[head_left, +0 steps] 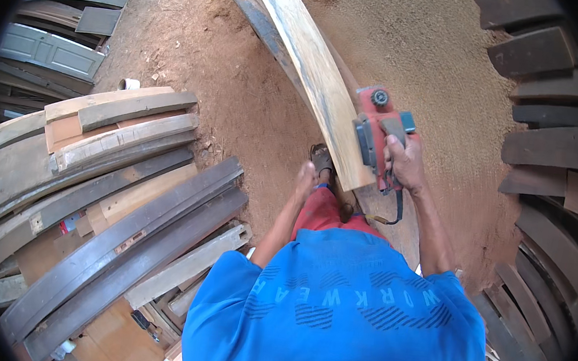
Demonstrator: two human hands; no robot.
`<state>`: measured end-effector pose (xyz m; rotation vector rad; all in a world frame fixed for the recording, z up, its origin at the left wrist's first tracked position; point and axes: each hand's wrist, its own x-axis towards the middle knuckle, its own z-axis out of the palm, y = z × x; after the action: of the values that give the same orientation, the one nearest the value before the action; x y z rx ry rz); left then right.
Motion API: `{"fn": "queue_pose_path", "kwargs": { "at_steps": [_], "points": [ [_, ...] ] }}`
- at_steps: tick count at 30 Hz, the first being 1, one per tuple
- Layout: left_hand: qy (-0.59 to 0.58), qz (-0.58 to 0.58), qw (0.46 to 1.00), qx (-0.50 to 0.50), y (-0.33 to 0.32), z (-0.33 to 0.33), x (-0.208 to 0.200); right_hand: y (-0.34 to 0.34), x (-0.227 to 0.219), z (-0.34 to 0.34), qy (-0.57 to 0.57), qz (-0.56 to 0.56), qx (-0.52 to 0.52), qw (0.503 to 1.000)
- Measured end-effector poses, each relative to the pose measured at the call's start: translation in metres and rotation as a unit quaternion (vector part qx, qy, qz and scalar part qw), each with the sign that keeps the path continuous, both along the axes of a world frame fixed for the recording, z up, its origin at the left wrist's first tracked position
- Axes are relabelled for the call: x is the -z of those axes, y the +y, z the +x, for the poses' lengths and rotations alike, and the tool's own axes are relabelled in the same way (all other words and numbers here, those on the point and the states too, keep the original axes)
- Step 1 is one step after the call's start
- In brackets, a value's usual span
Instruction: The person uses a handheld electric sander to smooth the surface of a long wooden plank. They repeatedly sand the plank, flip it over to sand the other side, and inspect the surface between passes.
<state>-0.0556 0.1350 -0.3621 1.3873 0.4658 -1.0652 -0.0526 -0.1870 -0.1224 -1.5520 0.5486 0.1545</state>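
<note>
My right hand (407,165) is wrapped round the rear handle of a red electric hand planer (374,123). The planer has a black front knob and a teal part on its right side. It stands at the right edge of a pale, dark-streaked plank (321,87), close to the plank's near end; I cannot tell whether they touch. A black cord (398,211) curves down from the planer's back. My left hand (308,179) hangs left of the plank's near end, apart from it. Nothing shows in that hand, and its fingers are mostly hidden.
Beneath the pale plank lies a darker board (258,23). Stacked timber (127,218) fills the left, with a grey panelled door (49,49) farther back. More dark boards (557,145) line the right. Reddish sawdust-like ground (198,42) spreads between. My sandalled foot (322,159) is beside the plank.
</note>
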Motion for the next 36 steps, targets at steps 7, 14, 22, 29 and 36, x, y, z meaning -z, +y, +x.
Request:
{"fn": "queue_pose_path", "kwargs": {
  "at_steps": [7, 14, 22, 29, 36],
  "points": [
    [-0.262, -0.047, 0.964, 0.007, -0.084, 0.013, -0.051, 0.024, -0.005, -0.114, 0.076, 0.008, -0.088, 0.993],
    [-0.152, -0.085, 0.985, -0.008, -0.084, 0.007, -0.069, 0.036, 0.015, -0.161, 0.069, -0.023, -0.101, 0.992],
    [-0.077, -0.105, 0.982, -0.140, -0.077, -0.006, -0.058, 0.047, 0.017, -0.082, 0.021, -0.050, -0.071, 0.996],
    [-0.310, 0.044, 0.937, 0.158, -0.080, -0.068, 0.021, 0.044, 0.006, -0.004, -0.015, -0.072, -0.074, 0.995],
    [-0.167, 0.005, 0.937, 0.306, -0.084, -0.118, 0.026, 0.047, 0.025, 0.058, -0.028, -0.087, -0.058, 0.994]
  ]
}}
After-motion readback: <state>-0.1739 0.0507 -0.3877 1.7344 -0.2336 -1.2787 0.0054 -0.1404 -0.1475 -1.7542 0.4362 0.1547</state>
